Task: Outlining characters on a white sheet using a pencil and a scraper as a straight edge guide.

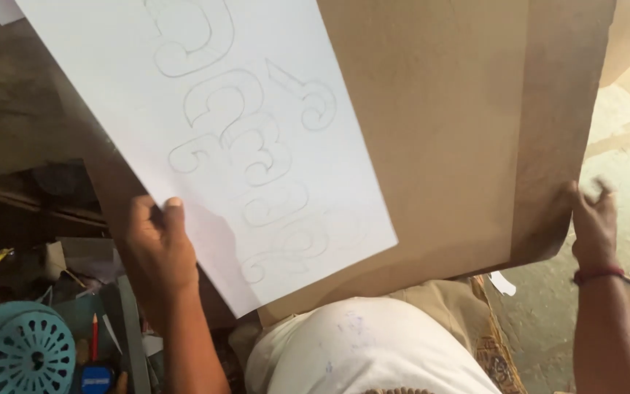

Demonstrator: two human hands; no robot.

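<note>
From the head camera, the left hand (158, 248) pinches the lower left edge of a white paper sheet (257, 146) pencilled with curling outlines, thumb on top. The sheet lies on a brown board (461, 131) held over the person's lap. The right hand (593, 226) is at the board's lower right corner, seemingly gripping it; blur hides its fingers. A teal motor housing (20, 350) sits lower left.

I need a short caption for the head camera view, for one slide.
Left hand pinches a white sheet with pencilled curly outlines against a brown board; right hand holds the board's edge.
</note>
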